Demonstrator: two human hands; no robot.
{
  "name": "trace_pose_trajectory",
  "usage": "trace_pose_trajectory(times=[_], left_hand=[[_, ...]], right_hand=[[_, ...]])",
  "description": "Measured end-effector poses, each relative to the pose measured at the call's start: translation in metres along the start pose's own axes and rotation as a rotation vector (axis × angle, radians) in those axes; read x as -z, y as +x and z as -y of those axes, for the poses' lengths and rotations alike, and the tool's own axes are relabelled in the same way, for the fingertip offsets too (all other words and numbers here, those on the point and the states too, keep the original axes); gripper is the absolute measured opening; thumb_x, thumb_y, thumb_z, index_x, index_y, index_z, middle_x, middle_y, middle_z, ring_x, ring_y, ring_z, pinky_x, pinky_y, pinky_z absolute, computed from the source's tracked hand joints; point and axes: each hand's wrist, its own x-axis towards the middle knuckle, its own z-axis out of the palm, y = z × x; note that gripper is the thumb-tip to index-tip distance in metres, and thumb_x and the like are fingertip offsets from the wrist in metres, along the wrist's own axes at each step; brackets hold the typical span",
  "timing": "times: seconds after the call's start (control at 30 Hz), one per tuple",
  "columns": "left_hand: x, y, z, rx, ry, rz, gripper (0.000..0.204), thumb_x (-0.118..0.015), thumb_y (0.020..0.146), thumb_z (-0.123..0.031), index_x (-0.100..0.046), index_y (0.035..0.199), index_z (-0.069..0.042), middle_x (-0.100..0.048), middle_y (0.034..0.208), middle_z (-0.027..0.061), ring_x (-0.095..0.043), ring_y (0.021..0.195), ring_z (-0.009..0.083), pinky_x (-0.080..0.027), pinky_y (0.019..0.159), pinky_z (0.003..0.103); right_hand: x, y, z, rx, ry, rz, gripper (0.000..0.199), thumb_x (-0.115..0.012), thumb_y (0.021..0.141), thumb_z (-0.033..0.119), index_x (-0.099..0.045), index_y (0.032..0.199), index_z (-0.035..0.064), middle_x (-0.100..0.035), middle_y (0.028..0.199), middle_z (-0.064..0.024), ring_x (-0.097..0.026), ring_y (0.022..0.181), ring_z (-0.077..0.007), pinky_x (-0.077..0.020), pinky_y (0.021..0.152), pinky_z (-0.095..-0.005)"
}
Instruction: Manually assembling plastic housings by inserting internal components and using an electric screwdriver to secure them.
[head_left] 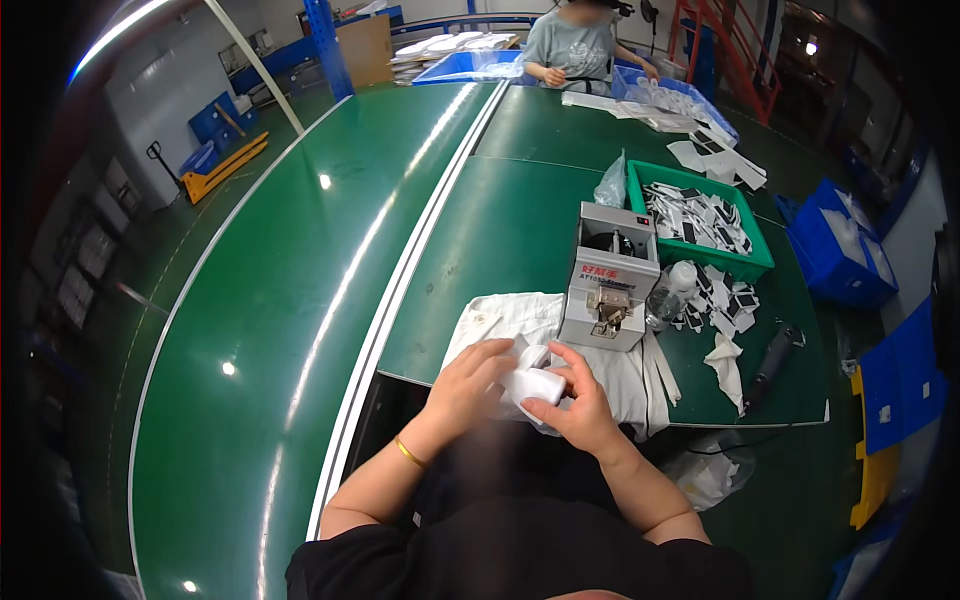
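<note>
Between my hands is a small glossy white piece (536,387) with a rounded, folded-looking shape; I cannot make out its exact kind. My right hand (583,408) grips it, thumb below and fingers above. My left hand (468,384), with a gold bangle on its wrist, curls its fingers against the piece's left side, where thin whitish material shows. Under and behind the hands a white cloth (530,312) lies along the table's near edge. Just beyond, on the cloth's right part, stands a grey benchtop machine (608,270) with a metal fitting on its front.
Right of the machine sit a green bin (765,262) of white and black pieces, a loose pile of them (722,300), a clear bottle (665,300) and a dark handheld tool (776,366). A green conveyor belt (290,300) runs along the left. A co-worker (572,45) stands at the far end.
</note>
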Motion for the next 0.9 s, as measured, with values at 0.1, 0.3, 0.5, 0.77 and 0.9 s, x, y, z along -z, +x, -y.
trace_pose_trajectory(times=[0.1,0.3,0.5,0.77,0.9], left_hand=[[0.008,-0.002,0.035,0.120,-0.065,-0.028,0.044,-0.073,0.067,0.001,-0.062,0.109,-0.007,-0.064,0.119,0.0125,-0.062,0.105,0.0319,-0.051,0.091,0.041],[0.052,0.014,0.194,0.615,0.248,-0.641,0.037,-0.081,0.077,-0.018,-0.062,0.105,-0.004,-0.068,0.103,0.0148,-0.064,0.095,0.0324,-0.050,0.086,0.041],[0.061,0.004,0.262,1.069,0.503,-0.553,0.053,-0.081,0.074,-0.041,-0.064,0.108,-0.005,-0.071,0.103,0.0177,-0.067,0.098,0.0367,-0.052,0.088,0.047],[0.056,-0.014,0.251,0.869,0.363,-0.540,0.071,-0.084,0.074,-0.033,-0.052,0.128,-0.002,-0.060,0.123,0.0224,-0.055,0.117,0.0389,-0.046,0.100,0.046],[0.070,-0.045,0.201,0.817,0.319,-0.451,0.067,-0.080,0.079,-0.031,-0.052,0.130,0.001,-0.059,0.130,0.0215,-0.054,0.123,0.0365,-0.044,0.104,0.043]], right_hand=[[-0.001,0.014,-0.020,0.089,-0.042,-0.015,0.087,-0.084,0.080,0.018,-0.032,0.149,0.0025,-0.068,0.110,-0.0116,-0.064,0.098,-0.0174,-0.0496,0.084,-0.0301],[-0.002,0.016,-0.062,0.149,-0.409,-0.194,0.067,-0.078,0.083,0.018,-0.046,0.140,0.0030,-0.068,0.099,-0.0104,-0.066,0.095,-0.0258,-0.0513,0.083,-0.0372],[-0.012,0.020,-0.059,0.325,-0.685,-0.105,0.052,-0.077,0.079,0.008,-0.058,0.127,0.0029,-0.066,0.091,-0.0100,-0.062,0.089,-0.0278,-0.0488,0.083,-0.0372],[-0.004,0.015,-0.065,0.295,-0.657,-0.095,0.048,-0.075,0.081,0.012,-0.059,0.125,0.0018,-0.064,0.093,-0.0094,-0.059,0.090,-0.0281,-0.0465,0.084,-0.0404],[-0.004,0.015,-0.064,0.298,-0.648,-0.074,0.045,-0.073,0.082,0.007,-0.060,0.125,0.0018,-0.064,0.095,-0.0112,-0.060,0.090,-0.0260,-0.0476,0.085,-0.0368]])
